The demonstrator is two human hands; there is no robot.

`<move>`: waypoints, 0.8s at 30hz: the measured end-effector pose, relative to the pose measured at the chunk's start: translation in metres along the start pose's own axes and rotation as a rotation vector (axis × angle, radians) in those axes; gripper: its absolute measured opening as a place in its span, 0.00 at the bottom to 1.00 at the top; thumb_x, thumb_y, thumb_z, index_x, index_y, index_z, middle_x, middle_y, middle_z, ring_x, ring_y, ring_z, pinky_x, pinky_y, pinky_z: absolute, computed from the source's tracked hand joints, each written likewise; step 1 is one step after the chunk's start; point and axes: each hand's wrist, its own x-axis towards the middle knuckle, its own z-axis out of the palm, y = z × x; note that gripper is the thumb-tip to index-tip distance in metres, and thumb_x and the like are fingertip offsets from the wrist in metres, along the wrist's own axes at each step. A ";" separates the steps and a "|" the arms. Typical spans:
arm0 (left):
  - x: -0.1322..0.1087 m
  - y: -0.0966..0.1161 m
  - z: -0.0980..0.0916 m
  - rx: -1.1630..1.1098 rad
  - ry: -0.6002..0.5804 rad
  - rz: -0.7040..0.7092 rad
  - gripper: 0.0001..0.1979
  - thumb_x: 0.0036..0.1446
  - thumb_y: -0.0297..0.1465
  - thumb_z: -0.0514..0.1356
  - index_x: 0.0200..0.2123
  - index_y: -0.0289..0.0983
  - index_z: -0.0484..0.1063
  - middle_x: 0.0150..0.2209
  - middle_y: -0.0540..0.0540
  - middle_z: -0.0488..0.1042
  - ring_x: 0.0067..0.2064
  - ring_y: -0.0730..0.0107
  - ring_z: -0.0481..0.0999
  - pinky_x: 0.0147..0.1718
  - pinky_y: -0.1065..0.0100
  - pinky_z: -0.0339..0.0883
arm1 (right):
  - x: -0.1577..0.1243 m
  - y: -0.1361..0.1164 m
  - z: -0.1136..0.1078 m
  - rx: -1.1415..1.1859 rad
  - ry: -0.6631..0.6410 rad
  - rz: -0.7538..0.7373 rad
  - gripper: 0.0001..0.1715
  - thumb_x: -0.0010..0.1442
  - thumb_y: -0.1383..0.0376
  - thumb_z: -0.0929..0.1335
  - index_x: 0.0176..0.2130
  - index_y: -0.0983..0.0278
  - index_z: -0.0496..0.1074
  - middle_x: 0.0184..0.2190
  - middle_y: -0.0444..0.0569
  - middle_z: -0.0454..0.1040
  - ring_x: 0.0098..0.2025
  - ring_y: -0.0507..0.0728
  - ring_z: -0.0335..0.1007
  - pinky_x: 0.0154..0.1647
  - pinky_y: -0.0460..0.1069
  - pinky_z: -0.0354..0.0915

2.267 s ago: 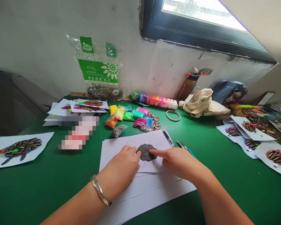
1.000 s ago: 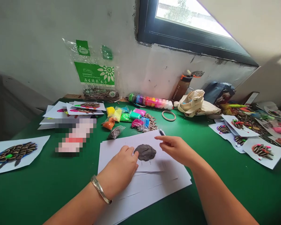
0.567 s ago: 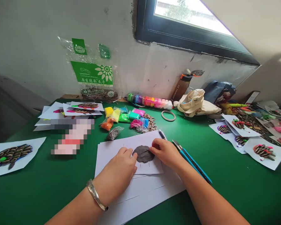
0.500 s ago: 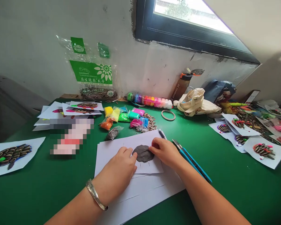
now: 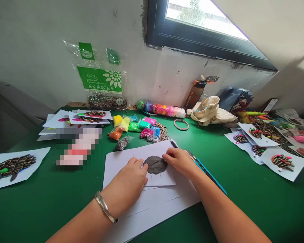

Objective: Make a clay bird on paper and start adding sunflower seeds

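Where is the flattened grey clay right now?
In the head view, the flattened grey clay lies centre-frame on the top white sheet, between the left hand and right hand, both touching its edges.

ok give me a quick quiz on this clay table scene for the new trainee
1. True or false: the dark grey clay patch lies on a white sheet.
2. Of the left hand and the right hand, which has fingers at the edge of the patch? A: left only. B: right only. C: both.
3. Fill in: the metal bracelet sits on the ___ wrist.
Key: 1 true; 2 C; 3 left.
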 end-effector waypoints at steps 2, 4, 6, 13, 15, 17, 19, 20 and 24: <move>0.000 0.000 -0.001 -0.001 -0.017 -0.006 0.11 0.61 0.25 0.55 0.46 0.31 0.73 0.45 0.35 0.72 0.48 0.51 0.69 0.46 0.54 0.66 | 0.000 -0.002 0.002 -0.021 0.027 0.006 0.13 0.59 0.59 0.65 0.27 0.62 0.72 0.25 0.44 0.73 0.29 0.52 0.64 0.29 0.46 0.52; 0.000 0.001 -0.002 -0.003 -0.029 -0.013 0.12 0.61 0.25 0.54 0.46 0.31 0.73 0.45 0.35 0.72 0.48 0.51 0.69 0.47 0.53 0.66 | 0.001 -0.003 0.004 -0.029 0.040 0.006 0.12 0.58 0.60 0.66 0.26 0.62 0.72 0.25 0.44 0.73 0.29 0.52 0.63 0.29 0.46 0.50; -0.001 0.002 -0.004 -0.002 -0.034 -0.014 0.11 0.61 0.25 0.55 0.45 0.31 0.73 0.44 0.35 0.72 0.48 0.51 0.69 0.47 0.53 0.66 | 0.002 -0.001 0.005 -0.015 0.033 -0.001 0.12 0.58 0.60 0.67 0.26 0.62 0.72 0.24 0.44 0.72 0.28 0.52 0.63 0.28 0.46 0.51; 0.000 0.003 -0.005 0.032 -0.053 -0.009 0.12 0.61 0.25 0.55 0.47 0.30 0.73 0.44 0.35 0.73 0.48 0.51 0.69 0.47 0.53 0.66 | -0.006 0.010 -0.002 0.118 -0.016 -0.062 0.14 0.62 0.63 0.62 0.40 0.63 0.76 0.31 0.44 0.76 0.33 0.53 0.69 0.33 0.45 0.61; 0.001 0.003 -0.006 0.031 -0.063 -0.010 0.12 0.62 0.25 0.55 0.46 0.30 0.73 0.45 0.35 0.73 0.48 0.51 0.69 0.48 0.53 0.66 | -0.013 0.010 -0.005 0.141 -0.034 -0.115 0.18 0.62 0.66 0.61 0.47 0.62 0.75 0.37 0.47 0.77 0.36 0.53 0.71 0.37 0.46 0.63; 0.001 0.003 -0.007 0.021 -0.069 -0.013 0.11 0.62 0.25 0.55 0.46 0.31 0.73 0.45 0.35 0.73 0.48 0.51 0.69 0.48 0.53 0.66 | -0.020 0.009 -0.009 0.117 -0.075 -0.190 0.21 0.63 0.69 0.60 0.50 0.61 0.75 0.39 0.49 0.76 0.39 0.54 0.71 0.41 0.47 0.64; 0.001 0.004 -0.008 0.016 -0.065 -0.021 0.12 0.61 0.25 0.55 0.46 0.31 0.73 0.46 0.35 0.72 0.49 0.51 0.69 0.48 0.53 0.66 | -0.024 0.008 -0.013 0.060 -0.116 -0.245 0.22 0.64 0.70 0.59 0.50 0.60 0.76 0.40 0.50 0.75 0.40 0.54 0.71 0.42 0.48 0.64; 0.002 0.004 -0.008 0.016 -0.069 -0.022 0.12 0.61 0.25 0.55 0.46 0.31 0.73 0.46 0.35 0.72 0.49 0.51 0.69 0.48 0.53 0.66 | -0.025 0.007 -0.014 0.031 -0.131 -0.261 0.22 0.64 0.70 0.59 0.50 0.59 0.76 0.40 0.50 0.74 0.40 0.54 0.71 0.42 0.49 0.63; 0.001 0.004 -0.009 0.021 -0.084 -0.024 0.11 0.62 0.25 0.55 0.46 0.31 0.73 0.44 0.36 0.73 0.48 0.51 0.69 0.47 0.53 0.67 | -0.024 0.007 -0.017 -0.030 -0.179 -0.292 0.22 0.64 0.72 0.60 0.48 0.58 0.77 0.40 0.50 0.73 0.40 0.55 0.71 0.42 0.49 0.64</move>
